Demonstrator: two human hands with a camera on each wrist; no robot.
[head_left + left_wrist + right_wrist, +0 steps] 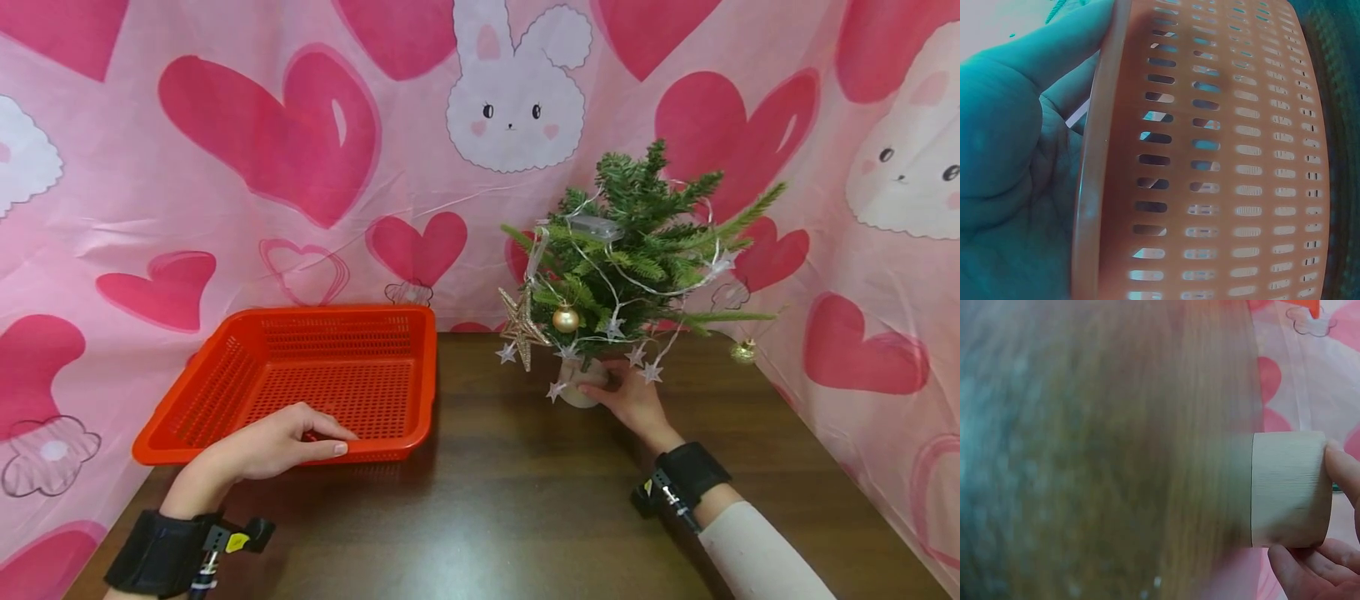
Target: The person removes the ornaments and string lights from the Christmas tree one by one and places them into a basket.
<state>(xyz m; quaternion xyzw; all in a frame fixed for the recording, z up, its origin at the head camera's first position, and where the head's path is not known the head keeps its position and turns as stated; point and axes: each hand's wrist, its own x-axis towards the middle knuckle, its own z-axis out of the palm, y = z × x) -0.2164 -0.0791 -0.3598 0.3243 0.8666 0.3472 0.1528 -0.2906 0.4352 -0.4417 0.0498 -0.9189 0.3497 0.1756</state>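
My left hand (281, 440) pinches the near rim of an orange-red perforated plastic basket (386, 448), thumb outside and fingers over the inner side. In the left wrist view, the slotted basket wall (1225, 140) stands beside the palm; the fingertips are hidden. At the right, a small artificial Christmas tree (637, 250) stands upright on the table. My right hand (636, 407) holds its pale round base (577, 390), which shows as a wooden-looking block (1288, 487) between thumb and fingers in the right wrist view.
A glittery gold star (521, 327), a gold ball (566, 318) and a star-shaped light string (651, 372) hang on the tree. Another gold ball (744, 352) dangles at its right. Behind the brown wooden table (480, 517) hangs a pink heart-and-rabbit cloth (420, 167).
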